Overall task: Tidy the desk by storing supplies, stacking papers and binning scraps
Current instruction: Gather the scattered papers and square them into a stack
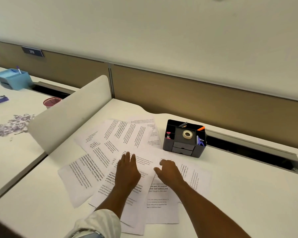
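Rolled up at the forearm, a pale sleeve (100, 224) sits nearest the lens, and from it the left arm runs forward to the left hand (127, 170), which lies flat and open, palm down, fingers together, pressing on the printed sheets. Just beside it the right hand (169, 172) rests on the same spread with its fingers loosely curled and the thumb out toward the left hand; it grips nothing that I can see, though the fingertips may be catching a sheet's edge (too small to tell). Beneath both hands the papers (126, 146) lie fanned over the white desk (239, 194), overlapping at many angles, some turned sideways, their near corners close to the desk's front edge. Going wrong from here looks easy: if the hands sweep inward without squaring the sheets, the skewed ones could crease or fold under, and a sheet near the front could slide off the edge. A push toward the far side could also shove the top sheets against the black organizer (184, 140), which stands just beyond the spread on the right, holding a roll of tape (187, 134), an orange marker (201, 128) and small clips. Farther left, past a low divider panel (72, 114), a neighbouring desk carries a blue box (12, 79).
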The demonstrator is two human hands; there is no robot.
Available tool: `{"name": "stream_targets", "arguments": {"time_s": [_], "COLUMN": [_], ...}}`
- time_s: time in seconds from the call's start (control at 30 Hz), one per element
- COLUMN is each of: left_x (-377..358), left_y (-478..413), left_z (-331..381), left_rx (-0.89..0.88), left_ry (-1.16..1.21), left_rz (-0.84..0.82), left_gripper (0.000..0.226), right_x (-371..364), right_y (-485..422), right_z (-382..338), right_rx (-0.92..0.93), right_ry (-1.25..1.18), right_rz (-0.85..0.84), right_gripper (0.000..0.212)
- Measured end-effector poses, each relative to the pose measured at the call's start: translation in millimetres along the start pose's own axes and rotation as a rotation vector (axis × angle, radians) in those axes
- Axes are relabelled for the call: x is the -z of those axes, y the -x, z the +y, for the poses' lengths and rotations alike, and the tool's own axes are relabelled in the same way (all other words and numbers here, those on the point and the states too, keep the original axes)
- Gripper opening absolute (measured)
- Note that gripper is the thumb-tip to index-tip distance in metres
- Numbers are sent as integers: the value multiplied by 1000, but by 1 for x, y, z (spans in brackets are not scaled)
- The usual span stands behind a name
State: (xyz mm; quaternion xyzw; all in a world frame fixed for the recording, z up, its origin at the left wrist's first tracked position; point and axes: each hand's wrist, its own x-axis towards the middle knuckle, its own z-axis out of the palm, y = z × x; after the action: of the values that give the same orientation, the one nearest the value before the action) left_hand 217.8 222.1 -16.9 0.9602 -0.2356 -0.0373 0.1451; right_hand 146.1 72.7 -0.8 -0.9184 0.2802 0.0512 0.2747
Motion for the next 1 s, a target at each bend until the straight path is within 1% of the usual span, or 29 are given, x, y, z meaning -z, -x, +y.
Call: {"name": "stream_targets", "arguments": {"time_s": [0.07, 0.1, 0.2, 0.23, 0.3, 0.37, 0.43, 0.5, 0.63, 0.77, 0.87, 1.0], "left_x": [7, 9, 14, 15, 14, 12, 10, 7, 6, 6, 7, 7], "left_y": [-8, -12, -27, -30, -35, -39, -42, -44, -46, -48, -49, -53], "left_z": [-15, -21, -41, -47, -56, -65, -69, -73, -77, -80, -82, -83], "left_rx": [72, 110, 196, 214, 245, 284, 337, 359, 338, 352, 362, 356], "left_ry": [-4, 1, 46, 53, 59, 84, 157, 215, 208, 220, 231, 226], "left_rz": [-30, -24, -38, -60, -120, -158, -200, -234, -240, -235, -244, -248], "left_gripper": [62, 60, 38, 35, 39, 47, 52, 57, 60, 66, 57, 47], "right_x": [-7, -10, -21, -24, -32, -42, -50, -57, -61, -62, -65, -69], "right_y": [-3, -5, -9, -10, -12, -13, -13, -12, -9, -9, -9, -10], "right_z": [-8, -11, -20, -24, -30, -36, -39, -41, -44, -46, -47, -46], "right_rx": [-68, -106, -212, -241, -315, -393, -459, -499, -513, -473, -460, -464], "right_ry": [-30, -47, -83, -103, -164, -241, -306, -327, -351, -352, -324, -303], "right_rz": [-5, -1, 14, 21, 48, 100, 133, 156, 151, 138, 144, 157], "right_gripper": [40, 37, 28, 24, 19, 23, 24, 26, 28, 26, 20, 21]}}
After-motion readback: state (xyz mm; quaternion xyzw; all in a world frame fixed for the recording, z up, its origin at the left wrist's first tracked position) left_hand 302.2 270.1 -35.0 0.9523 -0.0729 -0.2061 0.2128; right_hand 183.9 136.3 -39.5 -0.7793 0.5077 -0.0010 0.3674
